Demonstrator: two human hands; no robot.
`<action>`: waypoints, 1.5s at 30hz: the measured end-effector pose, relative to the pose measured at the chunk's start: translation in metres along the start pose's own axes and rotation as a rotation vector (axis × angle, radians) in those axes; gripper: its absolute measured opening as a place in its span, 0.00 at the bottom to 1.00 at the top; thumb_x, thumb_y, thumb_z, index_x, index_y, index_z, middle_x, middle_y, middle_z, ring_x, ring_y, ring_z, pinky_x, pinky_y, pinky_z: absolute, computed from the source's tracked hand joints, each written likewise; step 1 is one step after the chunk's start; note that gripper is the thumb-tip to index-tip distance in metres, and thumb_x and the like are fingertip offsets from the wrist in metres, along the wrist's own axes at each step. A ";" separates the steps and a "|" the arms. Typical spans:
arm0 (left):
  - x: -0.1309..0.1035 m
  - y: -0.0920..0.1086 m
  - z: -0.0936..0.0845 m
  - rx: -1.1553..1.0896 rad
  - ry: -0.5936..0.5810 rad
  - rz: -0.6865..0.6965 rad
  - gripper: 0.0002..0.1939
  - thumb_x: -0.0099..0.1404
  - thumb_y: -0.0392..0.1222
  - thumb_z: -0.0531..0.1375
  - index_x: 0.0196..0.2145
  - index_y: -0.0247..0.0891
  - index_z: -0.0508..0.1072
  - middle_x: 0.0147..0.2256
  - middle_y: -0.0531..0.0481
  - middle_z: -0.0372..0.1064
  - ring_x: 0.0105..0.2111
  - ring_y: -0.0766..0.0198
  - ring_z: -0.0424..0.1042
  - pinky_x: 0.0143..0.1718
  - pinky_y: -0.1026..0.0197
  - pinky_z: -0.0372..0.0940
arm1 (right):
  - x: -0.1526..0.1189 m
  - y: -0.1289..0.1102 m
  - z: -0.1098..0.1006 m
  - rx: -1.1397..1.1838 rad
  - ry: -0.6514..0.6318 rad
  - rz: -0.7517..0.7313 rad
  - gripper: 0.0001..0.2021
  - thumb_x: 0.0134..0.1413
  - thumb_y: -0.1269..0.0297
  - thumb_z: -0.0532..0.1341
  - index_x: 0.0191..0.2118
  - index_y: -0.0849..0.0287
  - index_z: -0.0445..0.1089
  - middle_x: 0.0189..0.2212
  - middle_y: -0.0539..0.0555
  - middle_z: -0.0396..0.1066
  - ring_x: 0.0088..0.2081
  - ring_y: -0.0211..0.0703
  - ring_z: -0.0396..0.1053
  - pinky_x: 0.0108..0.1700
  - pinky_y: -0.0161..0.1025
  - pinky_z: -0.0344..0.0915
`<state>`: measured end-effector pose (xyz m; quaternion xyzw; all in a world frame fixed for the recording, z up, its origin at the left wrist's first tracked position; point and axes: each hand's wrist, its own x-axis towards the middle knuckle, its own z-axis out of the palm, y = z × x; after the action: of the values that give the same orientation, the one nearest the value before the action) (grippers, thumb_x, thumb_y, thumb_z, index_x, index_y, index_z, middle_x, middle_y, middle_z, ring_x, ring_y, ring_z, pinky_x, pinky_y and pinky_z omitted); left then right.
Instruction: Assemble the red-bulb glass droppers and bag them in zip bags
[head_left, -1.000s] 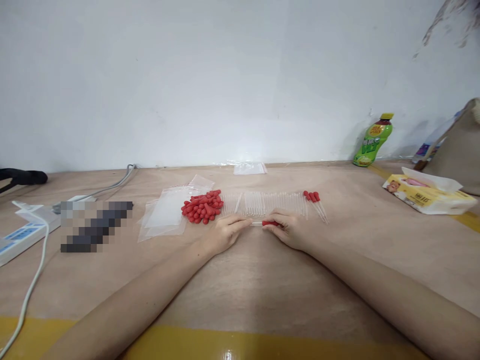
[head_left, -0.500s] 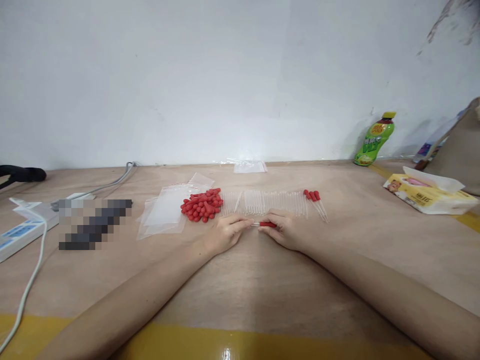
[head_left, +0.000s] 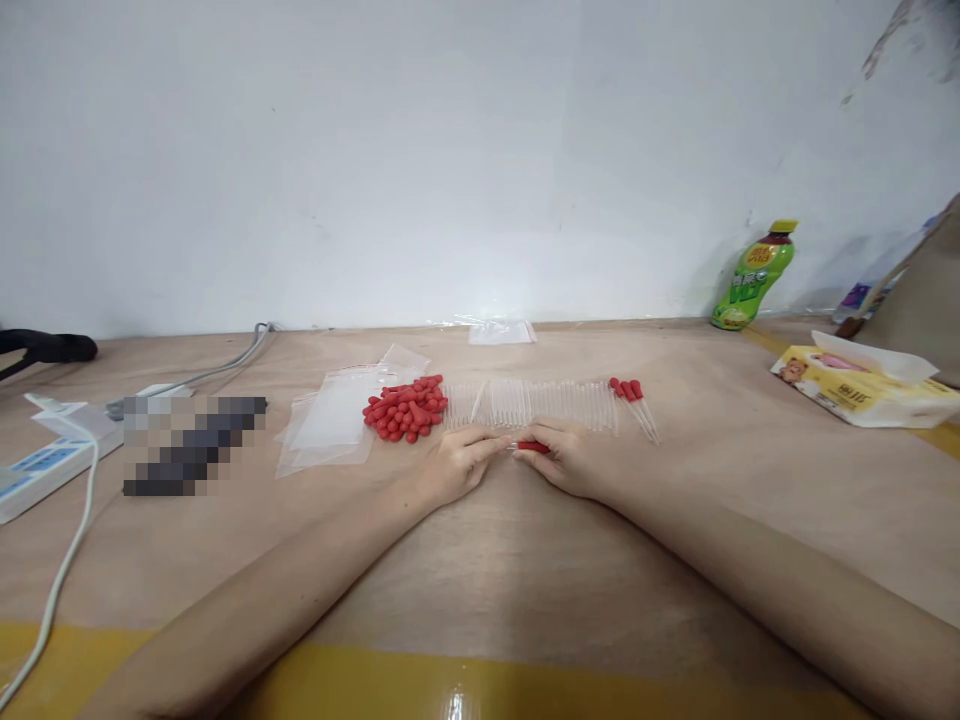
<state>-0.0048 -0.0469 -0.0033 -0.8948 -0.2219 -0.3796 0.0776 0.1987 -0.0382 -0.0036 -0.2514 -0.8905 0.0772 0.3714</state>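
from the head camera, we see our two bare hands close together over the table (head_left: 465, 580), nearly meeting in the middle. with our left hand (head_left: 461, 465) we pinch a thin clear tube (head_left: 512, 446), thumb and fingers together on it; only a short stretch shows in the narrow gap between our hands. with our right hand (head_left: 566, 460) we have a red rubber bulb (head_left: 533, 447) clamped between thumb and fingers, lying sideways with one end toward the tube. we cannot tell how far the tube sits inside the bulb.

just beyond our fingers lies a row of clear tubes (head_left: 544, 403), side by side. at its left end, a pile of red bulbs (head_left: 405, 410) sits partly against some clear plastic bags (head_left: 330, 410). just past the row's right end lie three droppers (head_left: 625, 389), each a tube with a red bulb on its far end.

farther back, a small plastic bag (head_left: 501, 333) lies near the wall (head_left: 375, 150). to our right we see a tilted green bottle (head_left: 752, 280), a yellow tissue pack (head_left: 855, 385) and a beige bag (head_left: 911, 305). to our left are a power strip (head_left: 52, 465), a white cable (head_left: 75, 545) and a blurred-out dark thing (head_left: 196, 448). yellow tape (head_left: 360, 680) runs along the near edge.
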 end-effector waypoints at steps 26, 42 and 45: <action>-0.003 0.000 -0.001 -0.039 0.027 -0.088 0.11 0.62 0.32 0.53 0.42 0.35 0.70 0.33 0.47 0.72 0.32 0.66 0.72 0.32 0.65 0.67 | -0.005 0.001 -0.008 0.272 0.021 0.291 0.07 0.50 0.68 0.57 0.36 0.57 0.70 0.33 0.50 0.73 0.34 0.37 0.70 0.37 0.35 0.66; 0.003 0.003 -0.008 -0.114 -0.050 -0.382 0.18 0.63 0.41 0.52 0.51 0.37 0.60 0.43 0.44 0.65 0.41 0.62 0.67 0.42 0.59 0.65 | 0.020 0.044 -0.070 0.580 0.559 0.616 0.20 0.41 0.58 0.63 0.43 0.56 0.62 0.27 0.48 0.67 0.29 0.36 0.66 0.29 0.34 0.62; 0.004 0.003 -0.007 -0.118 -0.076 -0.366 0.16 0.63 0.41 0.52 0.49 0.38 0.62 0.44 0.44 0.64 0.43 0.61 0.65 0.44 0.59 0.64 | 0.006 0.075 -0.101 0.361 0.586 0.766 0.14 0.41 0.59 0.63 0.35 0.59 0.65 0.20 0.48 0.65 0.22 0.34 0.62 0.24 0.32 0.57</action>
<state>-0.0051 -0.0507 0.0042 -0.8562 -0.3612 -0.3655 -0.0538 0.2950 0.0240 0.0480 -0.5024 -0.5657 0.2862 0.5879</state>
